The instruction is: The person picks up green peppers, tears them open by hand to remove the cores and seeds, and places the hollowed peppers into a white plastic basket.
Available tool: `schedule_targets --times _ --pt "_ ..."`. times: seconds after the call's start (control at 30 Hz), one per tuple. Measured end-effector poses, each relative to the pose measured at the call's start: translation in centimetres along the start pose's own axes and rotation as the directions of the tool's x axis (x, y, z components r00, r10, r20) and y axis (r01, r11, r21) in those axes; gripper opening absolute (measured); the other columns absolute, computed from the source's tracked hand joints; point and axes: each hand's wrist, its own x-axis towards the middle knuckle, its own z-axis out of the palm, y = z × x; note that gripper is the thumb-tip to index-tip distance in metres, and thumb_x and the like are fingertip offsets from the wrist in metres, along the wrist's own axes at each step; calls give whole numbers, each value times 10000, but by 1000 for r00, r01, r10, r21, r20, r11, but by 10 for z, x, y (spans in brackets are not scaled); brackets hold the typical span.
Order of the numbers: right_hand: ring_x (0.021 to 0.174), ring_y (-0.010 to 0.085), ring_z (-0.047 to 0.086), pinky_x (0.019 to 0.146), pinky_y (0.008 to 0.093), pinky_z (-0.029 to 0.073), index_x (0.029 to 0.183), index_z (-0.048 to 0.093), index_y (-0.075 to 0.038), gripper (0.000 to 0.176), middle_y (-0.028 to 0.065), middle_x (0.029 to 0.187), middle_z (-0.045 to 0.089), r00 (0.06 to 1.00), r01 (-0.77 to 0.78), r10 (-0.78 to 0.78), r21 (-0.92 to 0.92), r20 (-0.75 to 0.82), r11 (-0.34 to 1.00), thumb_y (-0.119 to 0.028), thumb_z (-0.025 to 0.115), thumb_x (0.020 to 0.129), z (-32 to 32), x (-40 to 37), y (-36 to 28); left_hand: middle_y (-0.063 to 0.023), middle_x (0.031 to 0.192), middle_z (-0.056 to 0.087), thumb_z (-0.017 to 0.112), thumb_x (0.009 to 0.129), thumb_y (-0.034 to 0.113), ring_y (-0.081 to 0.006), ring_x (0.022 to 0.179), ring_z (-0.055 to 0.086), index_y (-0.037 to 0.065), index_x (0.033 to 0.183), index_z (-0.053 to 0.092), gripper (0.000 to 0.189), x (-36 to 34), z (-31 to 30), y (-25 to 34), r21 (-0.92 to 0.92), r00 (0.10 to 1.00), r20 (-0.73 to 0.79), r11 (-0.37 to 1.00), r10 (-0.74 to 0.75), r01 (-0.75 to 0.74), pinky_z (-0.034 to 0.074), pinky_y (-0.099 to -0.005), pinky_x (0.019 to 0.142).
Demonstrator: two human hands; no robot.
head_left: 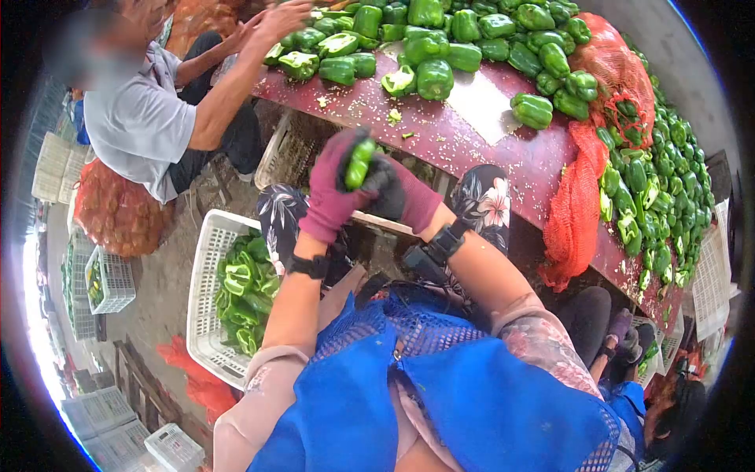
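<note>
Both my hands wear purple gloves with dark palms and meet in front of me, over my lap near the table edge. Between them is a green bell pepper [359,164], held upright. My left hand [333,185] wraps round it from the left side. My right hand [399,191] closes against its lower right side, the fingertips partly hidden. More green bell peppers [435,79] lie heaped on the dark red table [440,134], some of them cut open. Pale seeds are scattered over the tabletop.
A white crate [206,275] of cut peppers stands at my left. An orange mesh sack [578,204] hangs over the table edge beside a large pepper pile [661,189]. A co-worker [149,118] sits at the upper left, and another person's gloved hands [621,334] show at right.
</note>
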Motion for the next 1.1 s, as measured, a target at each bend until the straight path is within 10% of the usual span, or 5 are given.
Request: schedule_targets --times 0.23,0.67,0.8,0.9,1.1 --pt "1009 90 562 897 279 485 1184 577 -97 387 2 1146 613 981 193 -150 -559 123 807 -27 675 816 0 -17 2 -126 1283 580 805 724 294 -271 1169 563 51 1320 506 710 1 -11 5 -2 980 197 999 34 -34 431 -383 1013" --pt "575 45 493 469 215 368 936 596 -106 107 -29 747 536 980 -133 176 356 -94 925 -210 568 943 -4 -5 0 -136 1067 633 530 929 530 -300 1001 617 31 1199 542 567 3 -3 -41 -983 724 -55 164 -687 81 488 -465 936" --pt "739 131 591 601 257 470 1210 566 -77 347 34 914 611 924 -126 -27 -369 -382 921 -279 582 928 -15 -5 -23 -120 1096 627 566 923 481 -293 1020 611 44 1193 549 514 3 -18 -45 -980 695 -62 177 -716 95 493 -465 911" --pt "1048 325 627 876 410 516 1317 493 -50 545 176 1184 604 861 -492 -316 -808 -398 -323 -347 632 881 -39 0 -16 -110 1112 621 687 798 452 -312 1030 603 99 1222 541 570 -9 8 -85 -33 952 -37 953 -303 302 481 -451 900" --pt "1126 405 569 958 446 463 1347 461 -87 618 229 1303 527 884 -352 -343 -935 -319 -37 -363 659 831 -64 14 -28 -136 1160 590 834 610 413 -338 1050 579 138 1307 500 821 15 -16 -43 696 994 -20 712 -106 90 464 -457 898"
